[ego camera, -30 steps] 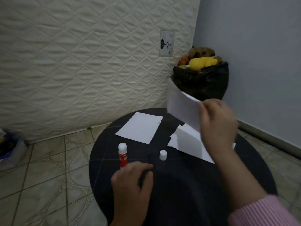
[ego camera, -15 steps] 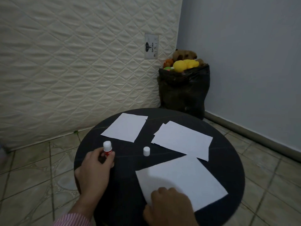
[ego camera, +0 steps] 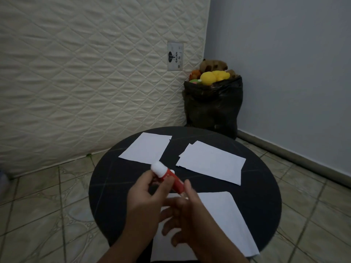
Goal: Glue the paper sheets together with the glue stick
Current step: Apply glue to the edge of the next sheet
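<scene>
My left hand point(ego camera: 146, 196) holds a red glue stick point(ego camera: 175, 182) with a white end point(ego camera: 159, 168), tilted above the round black table point(ego camera: 106, 179). My right hand point(ego camera: 190, 211) is right beside it, its thumb against the stick's red lower end and its fingers spread. Under both hands lies a white paper sheet point(ego camera: 224, 215) at the near edge. Another sheet point(ego camera: 146, 148) lies far left. A small stack of sheets point(ego camera: 210, 161) lies far right. The loose white cap is hidden.
A quilted mattress point(ego camera: 85, 73) leans against the wall behind the table. A black bag point(ego camera: 212, 107) full of soft toys stands in the corner. Tiled floor point(ego camera: 47, 205) surrounds the table.
My left hand has lifted the glue stick off the table and brought it over the near sheet. My right hand left the sheet's edge and rose to meet the stick.
</scene>
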